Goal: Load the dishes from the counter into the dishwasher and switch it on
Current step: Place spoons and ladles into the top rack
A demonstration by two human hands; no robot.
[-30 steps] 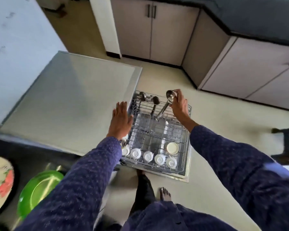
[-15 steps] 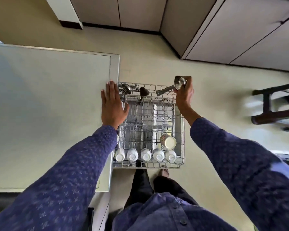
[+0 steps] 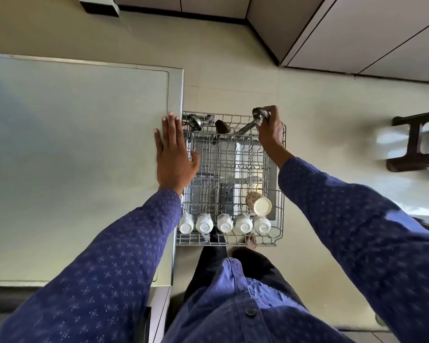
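Nothing readable here, honestly. The five white cups [image 3: 224, 224] lined up along the near edge of the rack [image 3: 280, 189], lower middle of the frame, have small grey marks on their upturned bases, probably maker's stamps, but they're too tiny and blurry to make out. No labels, brands or numbers legible elsewhere.

Both sleeves [image 3: 109, 263] run off the bottom edge. Right hand [image 3: 270, 134] covers part of the ladle [image 3: 259, 115]; handle end lost behind rack [image 3: 280, 194] wires. Stool [image 3: 416, 142] cut at right edge (blurred too).
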